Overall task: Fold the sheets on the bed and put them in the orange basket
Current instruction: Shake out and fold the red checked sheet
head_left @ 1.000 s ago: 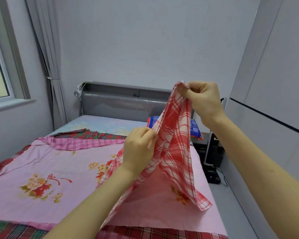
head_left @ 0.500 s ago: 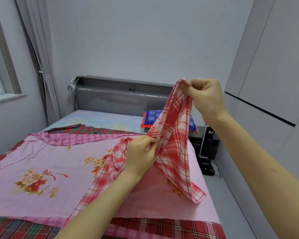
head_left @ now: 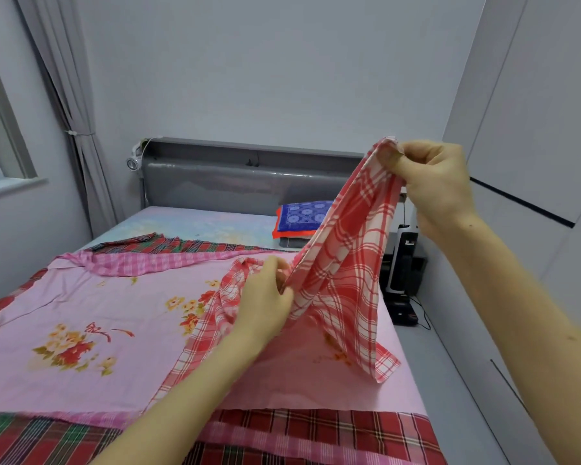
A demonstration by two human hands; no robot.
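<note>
I see my right hand (head_left: 433,186) pinching the top corner of the red-and-white checked sheet (head_left: 346,263), held high over the right side of the bed (head_left: 188,224). My left hand (head_left: 265,300) grips a bunched edge lower down. The sheet's long axis slants from upper right to lower left. One folded tail hangs down at the right, and the rest trails onto the pink floral sheet (head_left: 114,313), which is spread flat. A tartan sheet (head_left: 316,427) lies beneath that at the near edge.
</note>
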